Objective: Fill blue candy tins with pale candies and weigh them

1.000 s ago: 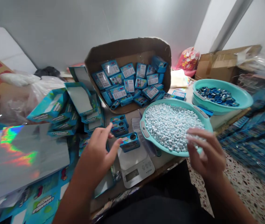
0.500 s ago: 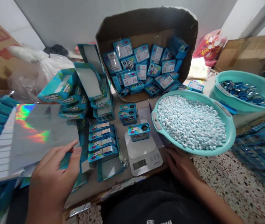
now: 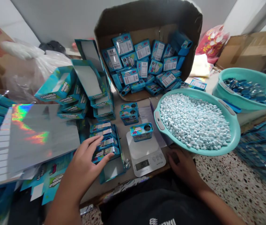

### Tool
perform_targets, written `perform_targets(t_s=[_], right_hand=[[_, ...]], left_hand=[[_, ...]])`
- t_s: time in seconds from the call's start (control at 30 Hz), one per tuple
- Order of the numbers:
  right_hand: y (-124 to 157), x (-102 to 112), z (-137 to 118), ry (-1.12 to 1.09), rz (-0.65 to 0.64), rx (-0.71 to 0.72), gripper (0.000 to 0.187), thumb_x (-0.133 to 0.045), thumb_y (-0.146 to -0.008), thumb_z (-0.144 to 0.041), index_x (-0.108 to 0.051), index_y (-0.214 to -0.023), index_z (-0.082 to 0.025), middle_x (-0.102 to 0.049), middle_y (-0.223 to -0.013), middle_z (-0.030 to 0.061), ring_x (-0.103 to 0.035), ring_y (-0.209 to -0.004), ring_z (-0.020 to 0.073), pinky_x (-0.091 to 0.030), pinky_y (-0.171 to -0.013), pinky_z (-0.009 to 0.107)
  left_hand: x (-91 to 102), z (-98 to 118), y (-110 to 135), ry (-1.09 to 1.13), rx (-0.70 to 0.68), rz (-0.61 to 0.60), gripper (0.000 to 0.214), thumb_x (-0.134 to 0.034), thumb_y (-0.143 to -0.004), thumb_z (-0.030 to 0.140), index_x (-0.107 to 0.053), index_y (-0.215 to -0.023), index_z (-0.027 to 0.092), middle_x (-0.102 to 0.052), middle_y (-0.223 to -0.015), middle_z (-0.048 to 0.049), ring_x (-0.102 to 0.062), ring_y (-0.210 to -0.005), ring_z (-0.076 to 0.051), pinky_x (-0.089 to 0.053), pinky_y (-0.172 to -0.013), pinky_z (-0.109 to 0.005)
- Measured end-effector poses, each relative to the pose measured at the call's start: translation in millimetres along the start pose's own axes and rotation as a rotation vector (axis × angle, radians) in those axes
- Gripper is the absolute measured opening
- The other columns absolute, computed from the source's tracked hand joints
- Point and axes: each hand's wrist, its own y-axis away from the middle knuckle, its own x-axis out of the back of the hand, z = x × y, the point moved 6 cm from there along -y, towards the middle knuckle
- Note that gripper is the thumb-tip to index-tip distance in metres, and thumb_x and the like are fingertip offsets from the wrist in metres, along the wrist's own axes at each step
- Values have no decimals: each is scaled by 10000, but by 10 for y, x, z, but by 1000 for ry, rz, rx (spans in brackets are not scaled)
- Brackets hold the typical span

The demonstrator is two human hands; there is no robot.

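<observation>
Head view, left hand (image 3: 86,164) spread (holding nothing) on boxed tins (image 3: 103,144), right hand (image 3: 182,165) beside pellet basin (image 3: 235,137), grip unclear.

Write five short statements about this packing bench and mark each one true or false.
A single tin sits on the scale. True.
The near basin holds pale candies. True.
The left hand is in that basin. False: its fingers touch the row of tins left of the scale.
The right hand holds a tin. False: no tin shows in it; it is below the near basin's rim, beside the scale.
The far basin is empty. False: it holds blue caps.
</observation>
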Motion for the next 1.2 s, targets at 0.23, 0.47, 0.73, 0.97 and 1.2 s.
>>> perform_targets(t_s=[0.23,0.47,0.73,0.97,1.2], right_hand=[[7,-20,12,-45,1,14,104,-537,-913,-190,-638,-933,-184,-714,-997,128,-698,-887,314,-602,-751,479],[-50,710,-426,-280,220,367,333,-585,-853,-10,-662,-1102,-216,-696,-1050,91,-682,-1012,238,-605,-817,370],[-954,1106,-116,44,90,124,281,-567,-938,-214,-646,-1208,-211,-674,-1103,110,-643,-1012,282,-552,-869,467],[-1158,843,-58,126,-125,138,224,-501,-935,-145,-720,-962,-180,-661,-1012,107,-647,-872,233,-531,-774,373],[-1207,887,-27,272,-110,59,221,-523,-928,-174,-720,-828,-184,-670,-909,72,-617,-709,196,-410,-620,319]], left_hand=[[2,20,-28,-19,-24,4,578,-531,-923,625,-530,-1373,262,-502,-1409,-87,-518,-1287,-321,-439,-1094,-506],[130,223,-51,24,-38,143,459,-540,-958,513,-539,-1353,279,-525,-1384,-81,-523,-1289,-310,-466,-1068,-466],[-44,480,-308,207,-180,197,342,-559,-967,414,-586,-1267,251,-574,-1316,-70,-545,-1264,-271,-485,-1059,-418],[-147,427,-374,205,-55,238,449,-553,-961,429,-522,-1366,238,-563,-1338,-90,-622,-1147,-252,-494,-1036,-416],[-114,307,-389,324,-7,223,325,-580,-935,425,-661,-1163,208,-649,-1233,-69,-591,-1203,-247,-465,-1072,-394]])
